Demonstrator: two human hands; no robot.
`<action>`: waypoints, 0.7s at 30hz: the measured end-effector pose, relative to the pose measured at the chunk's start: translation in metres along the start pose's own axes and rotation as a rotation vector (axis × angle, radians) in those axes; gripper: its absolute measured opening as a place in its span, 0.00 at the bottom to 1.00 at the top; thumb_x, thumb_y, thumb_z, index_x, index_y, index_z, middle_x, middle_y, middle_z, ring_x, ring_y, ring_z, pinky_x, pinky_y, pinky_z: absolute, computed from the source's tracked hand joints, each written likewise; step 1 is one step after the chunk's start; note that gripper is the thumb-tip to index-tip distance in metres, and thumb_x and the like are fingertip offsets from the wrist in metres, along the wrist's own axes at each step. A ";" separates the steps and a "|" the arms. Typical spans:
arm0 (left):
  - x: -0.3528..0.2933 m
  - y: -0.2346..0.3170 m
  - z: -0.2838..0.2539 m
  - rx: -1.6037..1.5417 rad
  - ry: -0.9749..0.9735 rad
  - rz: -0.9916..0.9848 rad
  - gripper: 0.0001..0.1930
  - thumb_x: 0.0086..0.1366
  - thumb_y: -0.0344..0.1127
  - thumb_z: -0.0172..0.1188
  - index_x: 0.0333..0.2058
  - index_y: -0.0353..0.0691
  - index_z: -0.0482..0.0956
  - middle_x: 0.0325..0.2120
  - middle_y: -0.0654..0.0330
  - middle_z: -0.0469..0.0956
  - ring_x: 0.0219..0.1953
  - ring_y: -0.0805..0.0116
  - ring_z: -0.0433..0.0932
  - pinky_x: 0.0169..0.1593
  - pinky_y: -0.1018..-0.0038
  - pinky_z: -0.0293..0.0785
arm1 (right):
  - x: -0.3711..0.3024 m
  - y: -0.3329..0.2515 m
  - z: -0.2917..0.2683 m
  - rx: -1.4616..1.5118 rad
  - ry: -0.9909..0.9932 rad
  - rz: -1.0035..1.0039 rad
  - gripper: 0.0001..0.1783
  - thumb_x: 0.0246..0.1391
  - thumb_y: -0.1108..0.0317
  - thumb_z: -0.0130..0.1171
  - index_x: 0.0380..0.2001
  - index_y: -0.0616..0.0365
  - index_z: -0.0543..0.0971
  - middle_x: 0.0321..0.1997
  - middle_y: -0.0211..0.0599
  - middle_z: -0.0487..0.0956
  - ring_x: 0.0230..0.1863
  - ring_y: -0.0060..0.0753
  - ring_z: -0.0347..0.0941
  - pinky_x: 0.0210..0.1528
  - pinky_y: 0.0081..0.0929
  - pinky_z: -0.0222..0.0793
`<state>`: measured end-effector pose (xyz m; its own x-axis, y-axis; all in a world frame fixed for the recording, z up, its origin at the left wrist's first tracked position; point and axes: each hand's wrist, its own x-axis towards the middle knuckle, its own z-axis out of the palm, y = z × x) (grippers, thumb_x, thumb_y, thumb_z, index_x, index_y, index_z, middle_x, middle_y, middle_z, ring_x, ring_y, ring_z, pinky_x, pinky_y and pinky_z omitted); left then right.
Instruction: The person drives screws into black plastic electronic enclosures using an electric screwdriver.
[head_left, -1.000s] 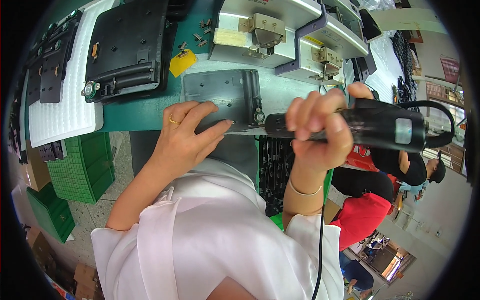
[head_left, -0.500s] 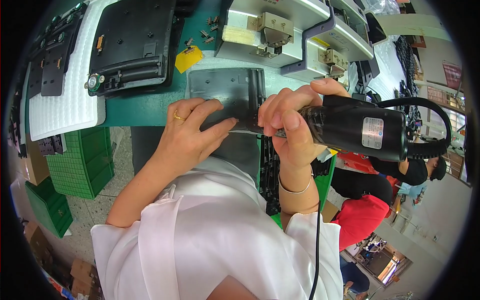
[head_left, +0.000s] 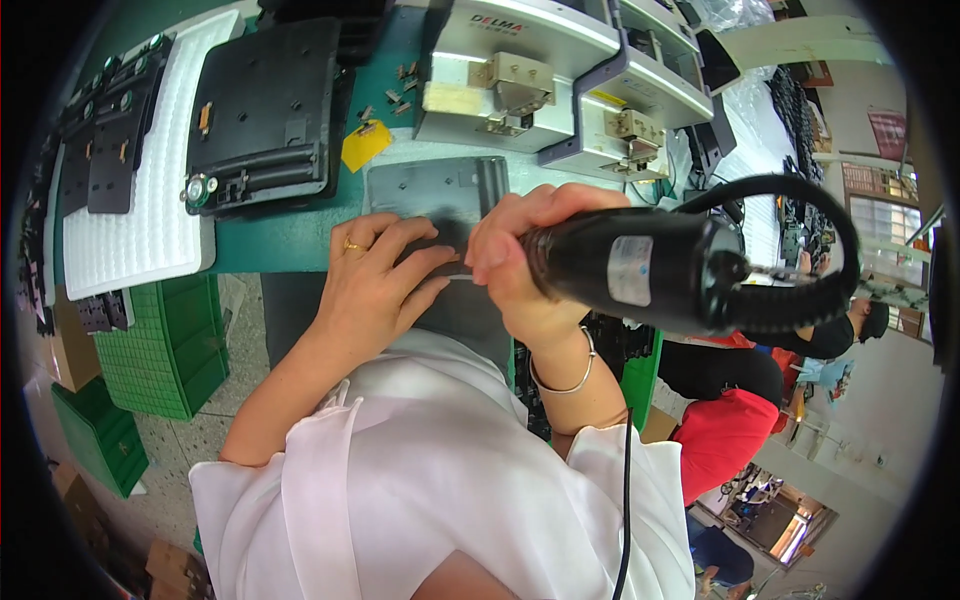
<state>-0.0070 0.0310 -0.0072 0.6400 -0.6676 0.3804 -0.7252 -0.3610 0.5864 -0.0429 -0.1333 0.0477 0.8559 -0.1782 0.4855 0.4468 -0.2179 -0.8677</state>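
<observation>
The right hand is wrapped tight around a fat black power tool, which lies nearly on its side, with its back end out to the right. A thick black cord loops from that end. The tool's front tip is hidden, so I cannot tell what it touches. The left hand has its fingers bent and spread apart, resting on a dark flat panel. I cannot see any small thing between those fingers. The panel lies at the near edge of the green table, under the left hand and just beside the right one. Past it are a yellow piece and some little metal bits. To the left sits a bigger black panel, then a bumpy white sheet. Two silver machines stand at the back. Green crates sit on the floor at the left. Off to the right is a person in red.
</observation>
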 end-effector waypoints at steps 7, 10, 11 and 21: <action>-0.001 0.004 0.001 0.022 -0.012 -0.016 0.16 0.47 0.36 0.70 0.37 0.47 0.81 0.44 0.67 0.74 0.47 0.62 0.68 0.51 0.64 0.59 | 0.001 -0.008 -0.038 0.438 0.323 -0.159 0.25 0.52 0.75 0.59 0.49 0.57 0.60 0.19 0.35 0.72 0.18 0.29 0.70 0.23 0.31 0.73; 0.001 0.004 0.001 0.024 -0.019 -0.012 0.16 0.47 0.36 0.70 0.37 0.47 0.81 0.44 0.67 0.75 0.46 0.63 0.69 0.51 0.65 0.58 | 0.020 -0.022 -0.081 0.284 0.589 -0.329 0.23 0.54 0.73 0.54 0.52 0.55 0.61 0.21 0.34 0.70 0.18 0.29 0.68 0.23 0.33 0.72; 0.001 0.004 0.001 0.020 -0.024 -0.007 0.16 0.47 0.36 0.70 0.37 0.47 0.81 0.44 0.67 0.75 0.46 0.63 0.69 0.51 0.65 0.58 | 0.026 -0.024 -0.093 0.182 0.633 -0.373 0.22 0.54 0.73 0.53 0.52 0.56 0.62 0.21 0.34 0.70 0.18 0.29 0.68 0.24 0.33 0.72; 0.004 0.004 0.002 0.041 -0.008 -0.013 0.16 0.47 0.36 0.71 0.36 0.47 0.81 0.42 0.68 0.76 0.45 0.64 0.69 0.51 0.66 0.58 | 0.049 -0.007 -0.113 0.010 0.677 -0.420 0.22 0.53 0.76 0.55 0.49 0.60 0.61 0.21 0.37 0.72 0.18 0.29 0.70 0.27 0.33 0.75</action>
<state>-0.0079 0.0257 -0.0054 0.6476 -0.6677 0.3672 -0.7265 -0.3959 0.5616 -0.0337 -0.2485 0.0899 0.2730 -0.6281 0.7287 0.7020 -0.3879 -0.5973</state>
